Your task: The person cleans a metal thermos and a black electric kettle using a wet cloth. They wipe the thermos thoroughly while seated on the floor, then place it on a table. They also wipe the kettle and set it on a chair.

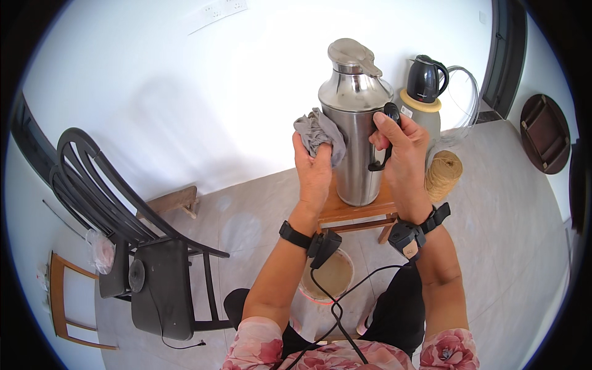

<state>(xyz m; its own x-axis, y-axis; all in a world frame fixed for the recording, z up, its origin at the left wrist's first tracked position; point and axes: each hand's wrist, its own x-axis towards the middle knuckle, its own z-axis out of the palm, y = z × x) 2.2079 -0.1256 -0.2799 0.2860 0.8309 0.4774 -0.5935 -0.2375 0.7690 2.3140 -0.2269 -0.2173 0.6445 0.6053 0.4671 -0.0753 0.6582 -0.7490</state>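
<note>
A stainless-steel vacuum flask (355, 152) stands upright over a small wooden stool (342, 212); whether its base rests on the seat I cannot tell for sure. My right hand (406, 143) is closed around the flask's black handle (380, 165). In my left hand (313, 171) is a crumpled grey cloth (321, 134), pressed against the flask's left side. The flask's metal lid (349, 53) is down, with its spout cover pointing right. Both wrists wear black straps with small devices, and dark cables run from them towards my body.
Between my legs sits a bucket of cloudy water (330, 273). Black chairs (159, 286) stand at left, one holding a corded round base (137, 275). A black electric kettle (423, 79), a twine spool (444, 173) and a wire coil (469, 92) are at right. A low wooden bench (171, 203) lies by the wall.
</note>
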